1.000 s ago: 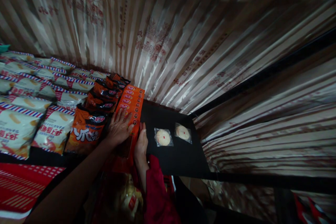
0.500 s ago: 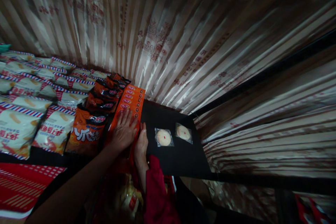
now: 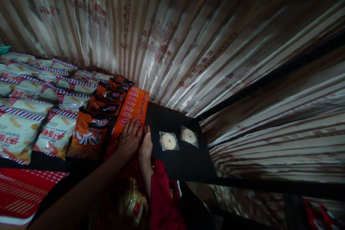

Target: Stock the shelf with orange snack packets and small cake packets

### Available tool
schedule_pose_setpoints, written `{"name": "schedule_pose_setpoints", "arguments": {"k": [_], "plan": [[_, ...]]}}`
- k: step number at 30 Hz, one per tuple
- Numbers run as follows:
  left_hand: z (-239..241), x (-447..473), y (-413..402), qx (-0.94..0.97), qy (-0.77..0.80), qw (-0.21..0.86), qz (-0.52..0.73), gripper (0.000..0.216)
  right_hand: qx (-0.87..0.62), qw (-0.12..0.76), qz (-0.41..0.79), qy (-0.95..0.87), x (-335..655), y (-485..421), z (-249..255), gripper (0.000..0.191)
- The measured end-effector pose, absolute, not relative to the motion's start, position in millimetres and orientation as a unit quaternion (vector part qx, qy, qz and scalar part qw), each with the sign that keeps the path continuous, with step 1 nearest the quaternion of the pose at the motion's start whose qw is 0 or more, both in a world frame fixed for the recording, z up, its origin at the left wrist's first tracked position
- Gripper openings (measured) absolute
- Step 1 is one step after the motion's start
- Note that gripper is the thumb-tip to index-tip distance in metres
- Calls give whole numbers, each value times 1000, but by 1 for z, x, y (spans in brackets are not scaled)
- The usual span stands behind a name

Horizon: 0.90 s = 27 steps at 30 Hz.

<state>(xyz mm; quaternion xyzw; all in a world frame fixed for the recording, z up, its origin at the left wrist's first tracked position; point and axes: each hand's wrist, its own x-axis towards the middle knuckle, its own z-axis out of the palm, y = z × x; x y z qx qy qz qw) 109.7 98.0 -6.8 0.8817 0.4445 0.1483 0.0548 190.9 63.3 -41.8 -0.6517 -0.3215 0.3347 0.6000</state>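
Observation:
A long orange pack (image 3: 132,109) with rows of small oval labels lies on the black table (image 3: 183,163), running away from me. My left hand (image 3: 128,139) rests flat on its near half, fingers stretched out. My right hand (image 3: 145,147), coming out of a red sleeve, lies flat against the pack's right edge, fingers straight and together. Just right of my hands sit two round pale cookies in clear wrappers, one close to my right hand (image 3: 168,141) and one farther off (image 3: 188,136).
Dark orange snack bags (image 3: 88,134) lie in a row left of the orange pack, with white striped bags (image 3: 17,129) beyond them. A striped curtain (image 3: 172,36) hangs behind the table. A red striped cloth (image 3: 24,190) lies at the lower left.
My left hand has slid back along the orange pack toward me and a little right, uncovering more of the pack's labels. My right hand has stayed at the pack's edge.

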Motion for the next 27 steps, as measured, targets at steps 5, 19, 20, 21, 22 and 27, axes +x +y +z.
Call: {"name": "schedule_pose_setpoints", "arguments": {"k": [5, 19, 20, 21, 22, 27], "plan": [[-7, 110, 99, 886, 442, 44, 134, 45, -661, 597, 340, -302, 196, 70, -33, 70], [-9, 108, 99, 888, 441, 59, 115, 49, -677, 555, 340, -343, 216, 101, -37, 75], [-9, 108, 99, 888, 441, 61, 113, 50, -679, 551, 341, -345, 216, 101, -37, 76], [-8, 108, 99, 888, 441, 64, 112, 50, -681, 546, 342, -348, 216, 101, -36, 77], [-8, 108, 99, 889, 440, 68, 111, 50, -682, 543, 342, -351, 215, 101, -35, 78], [-7, 108, 100, 888, 441, 73, 108, 49, -693, 529, 334, -359, 213, 100, -31, 78]]}}
